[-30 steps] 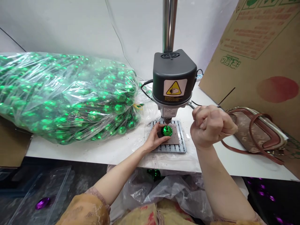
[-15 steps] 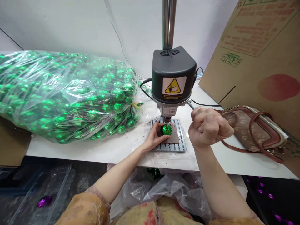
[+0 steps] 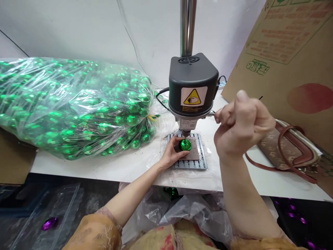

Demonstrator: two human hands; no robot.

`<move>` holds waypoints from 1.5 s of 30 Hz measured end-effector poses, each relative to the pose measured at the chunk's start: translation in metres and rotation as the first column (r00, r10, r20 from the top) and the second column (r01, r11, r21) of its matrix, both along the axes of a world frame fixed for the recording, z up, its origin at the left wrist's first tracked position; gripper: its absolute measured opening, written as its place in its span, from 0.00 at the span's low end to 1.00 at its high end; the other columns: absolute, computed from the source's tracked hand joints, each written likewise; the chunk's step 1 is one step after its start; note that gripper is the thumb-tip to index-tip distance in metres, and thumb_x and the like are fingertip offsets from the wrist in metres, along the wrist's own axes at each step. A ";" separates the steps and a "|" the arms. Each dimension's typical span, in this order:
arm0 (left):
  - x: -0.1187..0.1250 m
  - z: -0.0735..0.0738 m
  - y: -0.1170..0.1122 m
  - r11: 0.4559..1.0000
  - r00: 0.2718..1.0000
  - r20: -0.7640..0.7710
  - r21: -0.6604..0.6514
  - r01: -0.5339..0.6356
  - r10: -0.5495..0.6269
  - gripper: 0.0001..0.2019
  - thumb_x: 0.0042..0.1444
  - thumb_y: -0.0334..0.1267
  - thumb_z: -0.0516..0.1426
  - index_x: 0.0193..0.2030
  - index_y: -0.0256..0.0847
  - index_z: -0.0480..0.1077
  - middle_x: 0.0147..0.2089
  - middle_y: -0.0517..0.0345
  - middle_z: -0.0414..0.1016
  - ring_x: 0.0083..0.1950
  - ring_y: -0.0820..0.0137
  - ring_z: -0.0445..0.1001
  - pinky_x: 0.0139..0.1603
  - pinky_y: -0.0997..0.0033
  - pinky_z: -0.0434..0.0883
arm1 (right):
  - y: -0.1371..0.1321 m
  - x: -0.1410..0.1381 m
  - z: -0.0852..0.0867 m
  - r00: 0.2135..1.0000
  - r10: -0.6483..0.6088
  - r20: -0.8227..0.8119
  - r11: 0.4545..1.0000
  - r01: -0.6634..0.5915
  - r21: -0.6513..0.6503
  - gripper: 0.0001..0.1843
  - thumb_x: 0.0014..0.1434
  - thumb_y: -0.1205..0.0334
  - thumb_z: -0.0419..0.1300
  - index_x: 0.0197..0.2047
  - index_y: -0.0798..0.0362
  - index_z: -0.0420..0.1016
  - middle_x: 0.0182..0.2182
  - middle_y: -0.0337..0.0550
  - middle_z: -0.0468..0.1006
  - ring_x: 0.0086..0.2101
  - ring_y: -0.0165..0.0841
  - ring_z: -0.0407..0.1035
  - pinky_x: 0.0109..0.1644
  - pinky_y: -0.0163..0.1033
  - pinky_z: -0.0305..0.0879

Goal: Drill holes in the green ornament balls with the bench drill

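Observation:
Under the chuck of a small drill press, a shiny green faceted ornament sits on a brown board. My left hand holds its left side between thumb and fingers. The drill bit reaches down to the ornament's top; whether it has gone in, I cannot tell. Closed in a fist, my right hand grips the drill press lever, whose outer end is hidden inside the fingers. Below the board lies the slotted metal base, with dark crumbs scattered around.
A large clear bag of green ornaments fills the table's left. On the right are a brown handbag and a tall cardboard box. Plastic sheeting hangs over my lap. A purple ornament lies low on the left.
My right hand has moved slightly up and right and turned with the lever, its thumb side now raised. My left hand and the green ornament have stayed in place.

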State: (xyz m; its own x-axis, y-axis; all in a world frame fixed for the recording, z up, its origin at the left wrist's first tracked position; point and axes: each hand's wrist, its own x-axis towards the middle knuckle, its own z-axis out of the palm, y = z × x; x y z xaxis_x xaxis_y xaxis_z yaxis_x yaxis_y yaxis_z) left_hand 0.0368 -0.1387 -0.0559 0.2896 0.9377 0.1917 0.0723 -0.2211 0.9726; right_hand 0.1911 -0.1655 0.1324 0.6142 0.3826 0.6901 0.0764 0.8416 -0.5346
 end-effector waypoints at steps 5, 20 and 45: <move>-0.003 0.008 -0.014 0.972 0.984 -0.097 0.198 -0.126 0.147 0.25 0.52 0.49 0.73 0.52 0.42 0.73 0.55 0.48 0.78 0.64 0.52 0.74 0.67 0.50 0.69 | 0.010 0.005 0.022 0.999 0.045 0.029 0.995 -0.043 -0.092 0.26 0.66 0.64 0.59 0.20 0.53 0.53 0.14 0.28 0.56 0.16 0.18 0.52 0.20 0.30 0.51; -0.110 -0.044 -0.179 0.636 0.596 -0.765 0.591 0.497 0.245 0.22 0.66 0.40 0.57 0.66 0.45 0.68 0.53 0.43 0.77 0.45 0.59 0.75 0.43 0.62 0.74 | 0.011 0.006 0.018 0.999 0.043 0.019 0.996 -0.042 -0.076 0.24 0.67 0.63 0.58 0.21 0.53 0.55 0.15 0.27 0.60 0.17 0.16 0.56 0.21 0.30 0.52; -0.167 -0.011 0.051 0.751 0.327 -0.678 0.621 -0.226 0.659 0.17 0.65 0.26 0.54 0.51 0.42 0.82 0.48 0.45 0.71 0.52 0.55 0.75 0.54 0.59 0.74 | 0.014 0.006 0.014 1.000 0.009 0.019 0.999 -0.008 -0.046 0.23 0.64 0.59 0.59 0.22 0.52 0.53 0.15 0.28 0.58 0.16 0.17 0.56 0.19 0.30 0.52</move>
State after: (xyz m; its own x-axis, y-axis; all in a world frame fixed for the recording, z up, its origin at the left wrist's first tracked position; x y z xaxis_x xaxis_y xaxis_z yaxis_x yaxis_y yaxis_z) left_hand -0.1303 -0.0881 -0.0674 0.0585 0.8853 0.4614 0.9659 -0.1669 0.1977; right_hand 0.1969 -0.1516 0.1466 0.5979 0.4188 0.6834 0.0802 0.8171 -0.5709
